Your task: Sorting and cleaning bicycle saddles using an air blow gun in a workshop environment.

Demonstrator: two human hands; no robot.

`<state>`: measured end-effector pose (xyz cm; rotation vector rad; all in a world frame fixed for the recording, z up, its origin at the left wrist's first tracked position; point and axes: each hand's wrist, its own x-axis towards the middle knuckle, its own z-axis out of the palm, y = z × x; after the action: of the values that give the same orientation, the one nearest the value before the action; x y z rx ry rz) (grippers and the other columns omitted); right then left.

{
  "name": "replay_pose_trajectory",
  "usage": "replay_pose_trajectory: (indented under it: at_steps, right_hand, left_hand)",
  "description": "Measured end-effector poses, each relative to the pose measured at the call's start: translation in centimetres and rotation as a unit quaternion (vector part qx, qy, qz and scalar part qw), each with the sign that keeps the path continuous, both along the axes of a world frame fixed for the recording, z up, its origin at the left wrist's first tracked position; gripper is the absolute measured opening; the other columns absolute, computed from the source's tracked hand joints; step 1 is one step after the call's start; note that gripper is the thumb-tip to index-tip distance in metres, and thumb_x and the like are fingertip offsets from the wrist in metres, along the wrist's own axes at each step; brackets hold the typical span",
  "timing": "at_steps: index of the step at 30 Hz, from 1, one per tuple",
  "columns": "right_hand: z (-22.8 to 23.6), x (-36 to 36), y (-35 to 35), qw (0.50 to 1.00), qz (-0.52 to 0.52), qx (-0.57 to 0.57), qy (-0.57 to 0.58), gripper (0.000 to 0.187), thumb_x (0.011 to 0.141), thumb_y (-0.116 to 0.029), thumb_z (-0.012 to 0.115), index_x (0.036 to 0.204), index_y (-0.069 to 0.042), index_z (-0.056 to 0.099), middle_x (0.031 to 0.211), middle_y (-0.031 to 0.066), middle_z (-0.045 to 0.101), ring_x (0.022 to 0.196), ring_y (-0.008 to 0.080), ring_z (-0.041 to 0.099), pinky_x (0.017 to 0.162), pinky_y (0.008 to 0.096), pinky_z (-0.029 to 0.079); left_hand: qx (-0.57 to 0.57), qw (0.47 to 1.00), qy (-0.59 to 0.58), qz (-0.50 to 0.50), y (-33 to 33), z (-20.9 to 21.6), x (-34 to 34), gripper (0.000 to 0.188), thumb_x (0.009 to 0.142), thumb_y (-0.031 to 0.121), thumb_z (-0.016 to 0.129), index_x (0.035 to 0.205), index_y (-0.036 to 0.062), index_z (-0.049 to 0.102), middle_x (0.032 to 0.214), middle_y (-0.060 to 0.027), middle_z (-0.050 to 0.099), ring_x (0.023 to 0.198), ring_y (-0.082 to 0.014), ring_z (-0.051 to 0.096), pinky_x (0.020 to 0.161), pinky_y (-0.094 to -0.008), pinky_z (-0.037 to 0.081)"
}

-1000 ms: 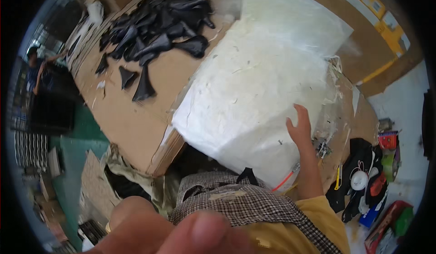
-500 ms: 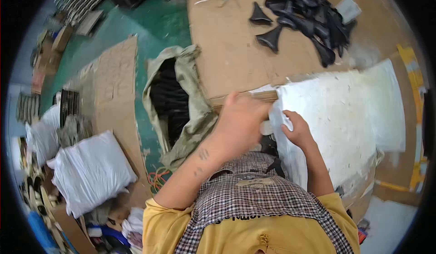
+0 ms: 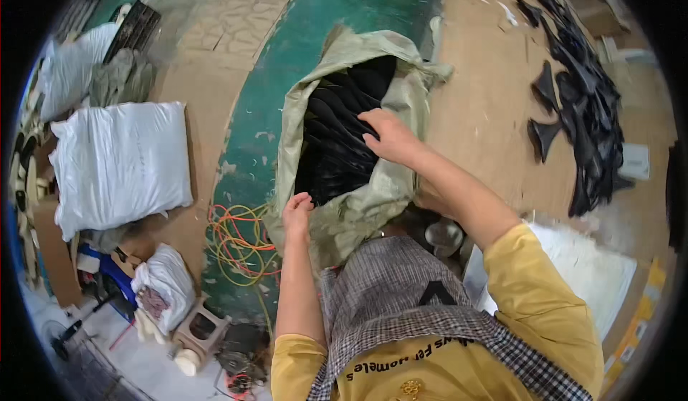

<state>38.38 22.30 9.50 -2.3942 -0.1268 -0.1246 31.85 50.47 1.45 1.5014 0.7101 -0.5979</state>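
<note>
A pale green woven sack [image 3: 408, 179] gapes in front of me, packed with black, flat, curved pieces [image 3: 337, 125] lying in overlapping rows. Over its right side reaches my right hand [image 3: 393, 137], thumb and fingers apart, fingertips at the black pieces; nothing is seen lifted in it. At the near left rim of the sack, my left hand [image 3: 297, 216] has its fingers curled together on the edge of the cloth.
Right of the sack, black flared pieces [image 3: 584, 121] are heaped on a cardboard-covered table [image 3: 480, 78]. A white sheet [image 3: 602, 272] lies nearer me. On the left are a stuffed white bag [image 3: 122, 168], tangled orange and yellow cord [image 3: 240, 240] and a green floor [image 3: 265, 125].
My view has swung left toward the sack. Both hands have left the white sheet's edge; the right now reaches into the sack and the left is at its rim.
</note>
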Motion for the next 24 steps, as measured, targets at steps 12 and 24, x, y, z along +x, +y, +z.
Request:
replay_pose_trajectory:
  at_steps: [12,24]
  right_hand:
    - [-1.3,3.4,-11.3,0.883,0.08,-0.239,0.396,0.03,0.073,-0.012,0.057,0.1,0.003,0.059,0.089,0.018,0.062,0.082,0.0257,0.063,0.073,0.0369,0.05]
    - [-8.9,14.7,-14.5,0.966,-0.124,-0.162,0.157,0.064,0.07,-0.013,0.062,0.127,0.002,0.037,0.121,0.0254,0.047,0.115,0.0347,0.044,0.098,0.035,0.034]
  left_hand:
    - [-0.237,0.927,0.204,0.206,-9.9,-10.8,0.3,0.05,0.084,0.019,0.057,0.127,-0.0003,0.039,0.124,-0.0153,0.046,0.1,-0.0257,0.053,0.081,-0.0352,0.044]
    - [-0.134,0.928,0.229,0.262,-15.3,-9.0,4.3,0.089,0.07,0.031,0.074,0.137,0.005,0.022,0.13,-0.013,0.036,0.11,-0.027,0.042,0.094,-0.0409,0.034]
